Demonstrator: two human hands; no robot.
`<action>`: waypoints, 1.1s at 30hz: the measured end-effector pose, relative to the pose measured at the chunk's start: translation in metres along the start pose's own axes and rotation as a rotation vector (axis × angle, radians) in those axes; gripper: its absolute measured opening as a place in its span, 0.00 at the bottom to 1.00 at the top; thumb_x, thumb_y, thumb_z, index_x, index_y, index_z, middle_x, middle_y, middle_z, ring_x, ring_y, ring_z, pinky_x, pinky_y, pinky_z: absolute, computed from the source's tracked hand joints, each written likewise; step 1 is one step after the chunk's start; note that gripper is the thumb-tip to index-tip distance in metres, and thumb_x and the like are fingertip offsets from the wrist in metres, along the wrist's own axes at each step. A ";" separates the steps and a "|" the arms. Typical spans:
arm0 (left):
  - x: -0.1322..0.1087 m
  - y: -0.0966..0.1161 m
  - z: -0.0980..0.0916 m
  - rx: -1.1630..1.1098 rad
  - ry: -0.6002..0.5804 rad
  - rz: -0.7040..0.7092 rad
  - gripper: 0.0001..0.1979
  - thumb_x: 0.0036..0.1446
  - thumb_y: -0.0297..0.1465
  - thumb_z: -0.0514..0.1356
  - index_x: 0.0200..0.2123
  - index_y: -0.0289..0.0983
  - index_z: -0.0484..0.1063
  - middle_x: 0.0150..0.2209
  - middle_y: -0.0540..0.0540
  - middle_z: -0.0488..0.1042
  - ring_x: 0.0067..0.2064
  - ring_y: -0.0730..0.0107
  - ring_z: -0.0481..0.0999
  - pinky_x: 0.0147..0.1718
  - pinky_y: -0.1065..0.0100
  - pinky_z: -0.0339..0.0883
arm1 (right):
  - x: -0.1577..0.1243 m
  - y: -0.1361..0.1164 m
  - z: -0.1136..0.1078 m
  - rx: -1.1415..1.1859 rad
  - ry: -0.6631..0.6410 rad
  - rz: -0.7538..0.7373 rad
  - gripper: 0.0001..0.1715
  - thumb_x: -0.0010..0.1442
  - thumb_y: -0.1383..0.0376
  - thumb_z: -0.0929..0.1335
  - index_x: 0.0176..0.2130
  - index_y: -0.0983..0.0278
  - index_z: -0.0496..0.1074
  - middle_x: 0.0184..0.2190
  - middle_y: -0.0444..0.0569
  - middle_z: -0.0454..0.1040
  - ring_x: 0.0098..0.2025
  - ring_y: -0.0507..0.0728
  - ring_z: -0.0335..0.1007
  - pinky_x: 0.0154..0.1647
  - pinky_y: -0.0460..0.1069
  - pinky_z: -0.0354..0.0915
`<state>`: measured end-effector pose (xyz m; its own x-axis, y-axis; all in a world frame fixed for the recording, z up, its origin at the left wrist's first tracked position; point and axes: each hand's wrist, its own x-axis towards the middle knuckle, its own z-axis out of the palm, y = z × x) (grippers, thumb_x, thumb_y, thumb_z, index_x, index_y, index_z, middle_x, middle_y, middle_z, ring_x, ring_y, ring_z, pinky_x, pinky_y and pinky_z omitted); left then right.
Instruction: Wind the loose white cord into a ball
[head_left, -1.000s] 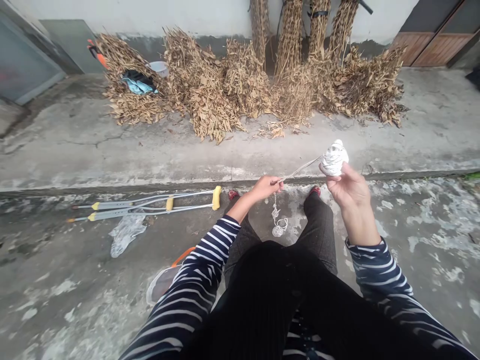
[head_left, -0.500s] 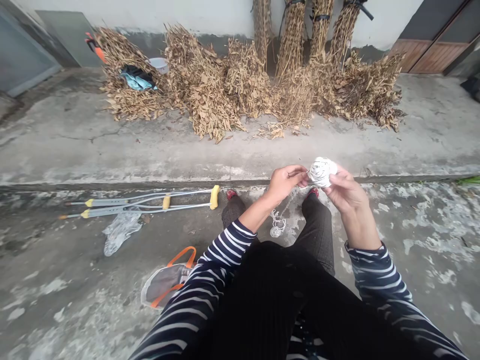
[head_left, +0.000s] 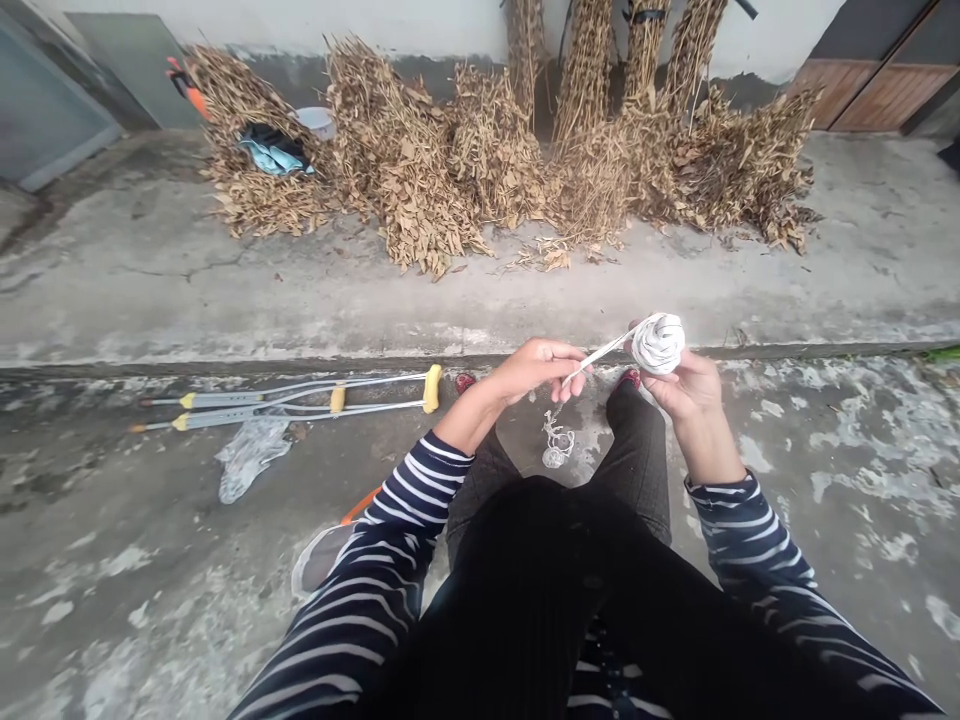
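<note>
1. Risk at the cord: the flat white cord (head_left: 600, 351) spans the gap between the hands. If the left hand's pinch loosens, it could slip free and slacken.
2. Risk at the ball: the white cord ball (head_left: 658, 343) sits on the right hand's fingertips, not deep in the palm. A careless shift of grip could drop it onto the rough concrete ground (head_left: 847, 560) in front of the person, where it could roll and loosen.
3. Risk below: a loose white tangle (head_left: 556, 447) lies on the ground just beneath the left hand, between the feet. A thin strand appears to rise from it towards that hand, and a sharp pull could knot it.
4. Left hand (head_left: 536, 370): half closed, thumb and fingers pinching the cord.
5. Right hand (head_left: 686, 395): cupped and partly open, fingers curled up around the underside of the ball.
6. Surroundings: a pair of aluminium crutches (head_left: 300, 400) lies well to the left of the left hand. Dried leafy stalks (head_left: 397, 170) are heaped far ahead of both hands.
</note>
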<state>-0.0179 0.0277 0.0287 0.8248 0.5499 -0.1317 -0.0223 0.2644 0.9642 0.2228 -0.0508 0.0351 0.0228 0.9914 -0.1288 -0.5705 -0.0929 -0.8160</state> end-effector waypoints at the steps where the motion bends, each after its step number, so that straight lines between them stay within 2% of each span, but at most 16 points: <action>1: 0.002 -0.001 -0.004 -0.041 0.030 0.015 0.12 0.57 0.34 0.67 0.38 0.29 0.77 0.26 0.46 0.78 0.23 0.76 0.74 0.23 0.74 0.66 | 0.001 0.001 0.000 0.008 -0.024 0.005 0.34 0.39 0.65 0.78 0.49 0.58 0.75 0.53 0.51 0.76 0.36 0.49 0.69 0.16 0.36 0.50; 3: 0.008 -0.006 -0.008 -0.127 0.080 0.043 0.12 0.56 0.34 0.67 0.35 0.29 0.76 0.25 0.46 0.77 0.23 0.76 0.74 0.24 0.73 0.66 | 0.002 0.002 0.002 0.016 -0.073 0.016 0.33 0.40 0.64 0.78 0.48 0.59 0.75 0.56 0.52 0.75 0.35 0.49 0.69 0.16 0.36 0.53; 5: 0.015 -0.013 -0.009 -0.185 0.081 0.040 0.13 0.55 0.35 0.68 0.33 0.30 0.74 0.24 0.47 0.76 0.22 0.77 0.73 0.24 0.73 0.66 | 0.002 0.004 0.004 0.029 -0.103 0.012 0.32 0.42 0.62 0.79 0.48 0.59 0.76 0.59 0.52 0.74 0.35 0.48 0.69 0.16 0.36 0.55; 9: 0.030 -0.031 0.000 -0.230 -0.043 -0.071 0.17 0.55 0.38 0.71 0.39 0.30 0.75 0.24 0.48 0.76 0.21 0.79 0.70 0.22 0.74 0.61 | 0.004 0.002 0.006 -0.013 -0.125 -0.030 0.30 0.42 0.62 0.81 0.47 0.59 0.77 0.57 0.49 0.76 0.32 0.47 0.67 0.18 0.39 0.60; 12: 0.037 -0.040 0.009 -0.231 -0.163 -0.137 0.19 0.54 0.37 0.72 0.42 0.31 0.74 0.25 0.48 0.77 0.20 0.80 0.70 0.20 0.75 0.58 | 0.009 -0.005 0.004 -0.173 -0.121 -0.084 0.31 0.43 0.61 0.82 0.47 0.58 0.78 0.52 0.47 0.78 0.32 0.49 0.70 0.24 0.44 0.66; 14: 0.037 -0.042 0.015 -0.212 -0.166 -0.130 0.17 0.55 0.37 0.72 0.41 0.32 0.74 0.26 0.47 0.78 0.20 0.80 0.71 0.19 0.76 0.57 | 0.014 -0.010 0.002 -0.267 -0.096 -0.140 0.32 0.43 0.61 0.83 0.48 0.58 0.77 0.47 0.47 0.78 0.31 0.50 0.70 0.24 0.46 0.67; 16: 0.035 -0.042 0.023 -0.188 -0.064 -0.064 0.18 0.57 0.38 0.70 0.43 0.32 0.73 0.26 0.48 0.78 0.20 0.79 0.71 0.19 0.75 0.58 | 0.019 -0.013 -0.001 -0.298 -0.060 -0.194 0.33 0.42 0.61 0.83 0.47 0.58 0.77 0.42 0.45 0.78 0.29 0.49 0.69 0.23 0.46 0.67; 19: 0.027 -0.042 0.035 -0.161 0.139 0.101 0.23 0.62 0.45 0.65 0.50 0.32 0.72 0.27 0.49 0.78 0.20 0.76 0.74 0.19 0.74 0.62 | 0.024 -0.012 -0.002 -0.270 0.002 -0.241 0.35 0.40 0.60 0.84 0.47 0.58 0.76 0.39 0.44 0.76 0.28 0.49 0.68 0.24 0.46 0.69; 21: 0.022 -0.045 0.041 -0.120 0.205 0.156 0.27 0.63 0.48 0.63 0.53 0.32 0.71 0.26 0.49 0.78 0.20 0.75 0.74 0.20 0.73 0.63 | 0.025 -0.008 0.000 -0.244 0.035 -0.244 0.36 0.39 0.59 0.85 0.47 0.59 0.76 0.37 0.43 0.76 0.28 0.48 0.67 0.24 0.46 0.70; 24: 0.021 -0.052 0.043 0.017 0.266 0.146 0.28 0.59 0.44 0.67 0.56 0.33 0.71 0.24 0.53 0.76 0.18 0.78 0.69 0.20 0.74 0.61 | 0.025 -0.004 0.005 -0.208 0.062 -0.207 0.36 0.37 0.60 0.85 0.45 0.59 0.76 0.36 0.42 0.75 0.26 0.46 0.66 0.23 0.44 0.70; 27: 0.024 -0.055 0.038 0.159 0.358 0.194 0.20 0.63 0.40 0.64 0.53 0.33 0.75 0.23 0.54 0.74 0.19 0.80 0.68 0.22 0.75 0.63 | 0.023 -0.006 0.010 -0.191 0.062 -0.208 0.36 0.36 0.60 0.85 0.45 0.58 0.76 0.36 0.42 0.75 0.26 0.46 0.66 0.22 0.43 0.69; 30: 0.031 -0.052 0.030 0.203 0.437 0.242 0.15 0.65 0.38 0.61 0.46 0.32 0.79 0.33 0.46 0.80 0.29 0.76 0.76 0.27 0.75 0.67 | 0.020 -0.013 0.015 -0.218 0.022 -0.218 0.36 0.39 0.59 0.85 0.47 0.57 0.76 0.40 0.45 0.76 0.28 0.47 0.67 0.24 0.43 0.70; 33: 0.035 -0.044 0.022 0.079 0.440 0.201 0.13 0.64 0.37 0.62 0.42 0.32 0.80 0.44 0.40 0.82 0.40 0.69 0.80 0.33 0.72 0.73 | 0.015 -0.020 0.021 -0.261 -0.031 -0.188 0.35 0.44 0.58 0.83 0.50 0.57 0.76 0.45 0.46 0.77 0.32 0.48 0.70 0.27 0.44 0.71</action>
<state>0.0246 0.0176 -0.0136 0.4909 0.8712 -0.0095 -0.0994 0.0668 0.9928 0.2172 -0.0319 0.0615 0.0808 0.9954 0.0520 -0.3289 0.0758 -0.9413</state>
